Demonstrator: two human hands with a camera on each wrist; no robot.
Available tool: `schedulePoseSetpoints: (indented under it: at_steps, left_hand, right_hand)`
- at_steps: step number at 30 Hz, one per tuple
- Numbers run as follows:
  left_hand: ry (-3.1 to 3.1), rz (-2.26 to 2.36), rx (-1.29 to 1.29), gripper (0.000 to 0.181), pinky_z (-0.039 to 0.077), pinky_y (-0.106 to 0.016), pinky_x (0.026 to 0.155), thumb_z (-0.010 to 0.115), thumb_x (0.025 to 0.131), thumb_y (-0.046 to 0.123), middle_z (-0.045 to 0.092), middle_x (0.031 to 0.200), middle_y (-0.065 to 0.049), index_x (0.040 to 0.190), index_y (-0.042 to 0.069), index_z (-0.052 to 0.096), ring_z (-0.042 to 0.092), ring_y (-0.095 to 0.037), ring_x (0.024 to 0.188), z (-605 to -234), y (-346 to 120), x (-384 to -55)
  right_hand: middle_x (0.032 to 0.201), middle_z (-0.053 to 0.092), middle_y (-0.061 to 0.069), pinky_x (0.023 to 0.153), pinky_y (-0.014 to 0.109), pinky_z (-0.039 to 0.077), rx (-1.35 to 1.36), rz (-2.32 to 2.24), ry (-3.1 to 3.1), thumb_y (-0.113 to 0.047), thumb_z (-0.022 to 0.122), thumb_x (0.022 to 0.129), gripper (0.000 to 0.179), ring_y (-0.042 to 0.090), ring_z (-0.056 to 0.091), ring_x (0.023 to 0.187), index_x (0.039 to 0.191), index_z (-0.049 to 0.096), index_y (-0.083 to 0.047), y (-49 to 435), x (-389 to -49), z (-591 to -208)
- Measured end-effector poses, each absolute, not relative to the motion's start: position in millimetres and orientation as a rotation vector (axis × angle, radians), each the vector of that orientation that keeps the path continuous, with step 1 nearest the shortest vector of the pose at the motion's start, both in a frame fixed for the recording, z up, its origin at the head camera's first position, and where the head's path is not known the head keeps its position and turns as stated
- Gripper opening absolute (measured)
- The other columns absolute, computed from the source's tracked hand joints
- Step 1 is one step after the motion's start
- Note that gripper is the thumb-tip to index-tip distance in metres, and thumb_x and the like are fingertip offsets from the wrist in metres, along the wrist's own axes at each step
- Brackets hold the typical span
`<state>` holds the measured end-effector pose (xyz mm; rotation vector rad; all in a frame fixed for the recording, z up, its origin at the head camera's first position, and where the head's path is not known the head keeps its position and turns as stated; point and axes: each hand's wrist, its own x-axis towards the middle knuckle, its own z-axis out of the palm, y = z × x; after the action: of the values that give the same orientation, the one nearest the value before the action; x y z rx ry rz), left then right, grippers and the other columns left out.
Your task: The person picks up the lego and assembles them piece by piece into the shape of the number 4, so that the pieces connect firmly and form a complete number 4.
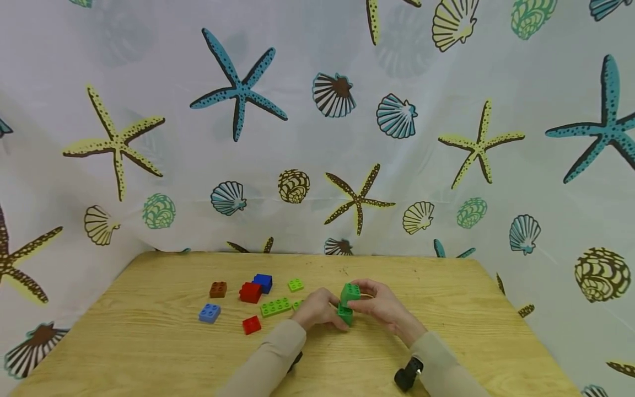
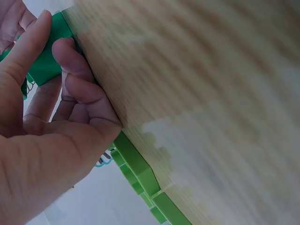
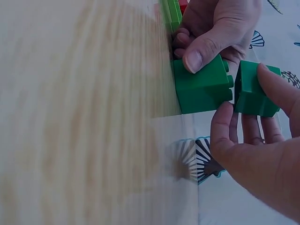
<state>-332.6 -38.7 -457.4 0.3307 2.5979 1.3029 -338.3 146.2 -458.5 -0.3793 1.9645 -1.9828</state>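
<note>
Wooden tabletop beneath two green blocks, white starfish-and-shell cloth behind.

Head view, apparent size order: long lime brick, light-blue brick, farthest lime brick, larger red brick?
1. Long lime brick and larger red brick: too close to rank
2. Light-blue brick
3. Farthest lime brick

The near edge and near corners of the table fall outside the head view. The left hand covers part of the lower green brick and of a small lime brick; the left sleeve hides most of a black wrist device. In the left wrist view the table's grain is blurred; the right wrist view cuts off a red brick
</note>
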Motion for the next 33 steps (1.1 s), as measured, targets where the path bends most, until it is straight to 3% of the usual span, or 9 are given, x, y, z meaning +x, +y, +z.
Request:
schedulePoseSetpoints:
  at_steps: [10,23,33]
  left_hand:
    - [2.561,1.328,0.344,0.029,0.048,-0.028,0.055,0.085,0.057,0.008,0.064,0.071,0.001,0.083,0.011,0.073,0.058,-0.014,0.058,-455.4,-37.7,-334.8]
    - [2.336,1.425,0.473,0.036,0.05,-0.035,0.058,0.078,0.069,0.009,0.065,0.082,-0.008,0.103,0.007,0.065,0.06,-0.018,0.063,-462.0,-49.8,-340.5]
    - [2.349,1.456,0.541,0.024,0.048,-0.035,0.051,0.079,0.066,0.004,0.065,0.084,-0.006,0.086,0.009,0.068,0.056,-0.015,0.064,-461.9,-48.5,-344.5]
  right_hand:
    - [0.118,0.052,0.012,0.087,0.042,0.044,-0.39,-1.92,2.035,-0.013,0.073,0.077,0.053,0.023,0.053,0.104,0.124,0.05,-0.005,143.9,-338.3,-458.6]
    - [0.114,0.054,0.01,0.083,0.04,0.047,-0.416,-1.791,2.161,-0.019,0.074,0.075,0.05,0.023,0.055,0.1,0.12,0.054,-0.009,144.3,-335.6,-456.9]
    - [0.109,0.057,0.01,0.08,0.036,0.048,-0.437,-1.775,2.175,-0.016,0.074,0.075,0.047,0.022,0.056,0.098,0.117,0.055,-0.007,147.2,-335.2,-456.4]
